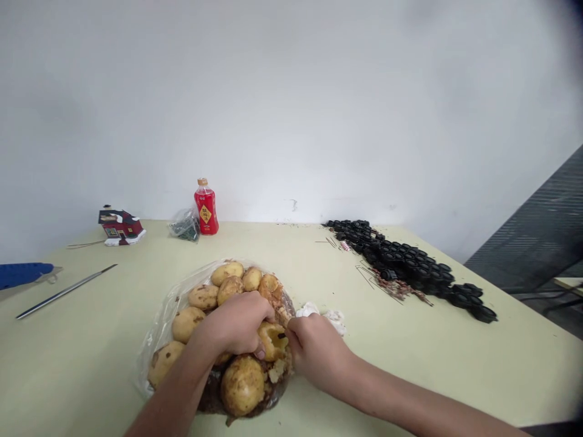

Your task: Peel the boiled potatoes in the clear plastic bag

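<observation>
My left hand (248,323) is wrapped round a hollowed potato (272,341), whose opening faces right. My right hand (314,349) is closed on a small dark-tipped tool (282,335); the tip is at the potato's hollow, and my fingers hide the rest. Beneath both hands, a clear plastic bag (157,331) lies spread with several whole potatoes (243,385) around the held one. Pale scrapings (277,370) lie below the hollowed potato. Another potato (270,286) at the back right of the bag looks browned on top.
Crumpled white tissue (334,320) lies beside my right hand. Many black round pots (405,261) and thin wires (364,276) spread along the right. Behind stand a red bottle (206,209), a bagged bundle (186,226) and a toy house (121,227). A paintbrush (66,292) and blue-handled tool (25,275) lie left.
</observation>
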`<state>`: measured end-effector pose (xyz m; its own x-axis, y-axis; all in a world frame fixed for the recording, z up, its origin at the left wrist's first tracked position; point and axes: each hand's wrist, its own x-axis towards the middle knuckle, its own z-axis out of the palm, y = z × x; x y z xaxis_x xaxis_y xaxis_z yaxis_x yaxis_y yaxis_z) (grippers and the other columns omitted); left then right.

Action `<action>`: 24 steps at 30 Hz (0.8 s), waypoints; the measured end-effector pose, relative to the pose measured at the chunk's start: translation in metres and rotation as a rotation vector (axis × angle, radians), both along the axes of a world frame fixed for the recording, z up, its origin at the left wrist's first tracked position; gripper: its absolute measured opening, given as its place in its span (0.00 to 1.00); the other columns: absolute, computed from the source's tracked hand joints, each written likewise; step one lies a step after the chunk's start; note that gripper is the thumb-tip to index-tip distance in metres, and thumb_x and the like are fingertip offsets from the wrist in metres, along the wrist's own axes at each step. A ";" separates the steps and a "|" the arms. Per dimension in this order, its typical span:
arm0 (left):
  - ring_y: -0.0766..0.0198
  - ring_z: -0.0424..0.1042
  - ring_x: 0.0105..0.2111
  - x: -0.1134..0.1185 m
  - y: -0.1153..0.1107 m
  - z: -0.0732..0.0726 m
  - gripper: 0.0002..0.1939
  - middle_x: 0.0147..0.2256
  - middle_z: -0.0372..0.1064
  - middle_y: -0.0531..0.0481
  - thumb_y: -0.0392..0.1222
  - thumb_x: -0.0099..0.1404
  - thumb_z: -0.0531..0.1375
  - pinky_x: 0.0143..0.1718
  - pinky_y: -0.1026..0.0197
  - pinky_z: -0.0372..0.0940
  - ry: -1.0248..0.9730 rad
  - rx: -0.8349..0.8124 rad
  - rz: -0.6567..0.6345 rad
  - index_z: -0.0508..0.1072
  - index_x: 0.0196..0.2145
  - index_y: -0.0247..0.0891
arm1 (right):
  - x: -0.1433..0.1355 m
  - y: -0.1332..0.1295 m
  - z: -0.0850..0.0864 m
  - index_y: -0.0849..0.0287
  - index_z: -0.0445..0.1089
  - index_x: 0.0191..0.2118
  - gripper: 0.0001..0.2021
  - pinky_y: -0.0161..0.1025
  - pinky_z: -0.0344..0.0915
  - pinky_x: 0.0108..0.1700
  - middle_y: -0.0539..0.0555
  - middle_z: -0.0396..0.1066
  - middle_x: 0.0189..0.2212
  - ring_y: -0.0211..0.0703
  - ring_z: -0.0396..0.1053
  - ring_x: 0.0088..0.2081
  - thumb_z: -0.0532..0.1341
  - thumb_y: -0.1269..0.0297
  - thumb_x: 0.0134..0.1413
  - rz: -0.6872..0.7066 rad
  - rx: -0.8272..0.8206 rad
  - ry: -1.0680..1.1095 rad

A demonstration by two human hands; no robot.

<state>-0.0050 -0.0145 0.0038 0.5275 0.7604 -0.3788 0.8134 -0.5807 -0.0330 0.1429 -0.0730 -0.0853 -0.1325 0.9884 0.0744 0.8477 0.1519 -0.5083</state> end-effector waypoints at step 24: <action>0.59 0.73 0.34 0.001 -0.001 0.001 0.18 0.33 0.77 0.50 0.42 0.46 0.76 0.29 0.61 0.53 0.008 0.016 0.008 0.81 0.37 0.40 | -0.003 0.003 -0.025 0.61 0.53 0.22 0.16 0.33 0.45 0.27 0.46 0.49 0.18 0.33 0.46 0.23 0.54 0.76 0.59 0.313 0.132 0.591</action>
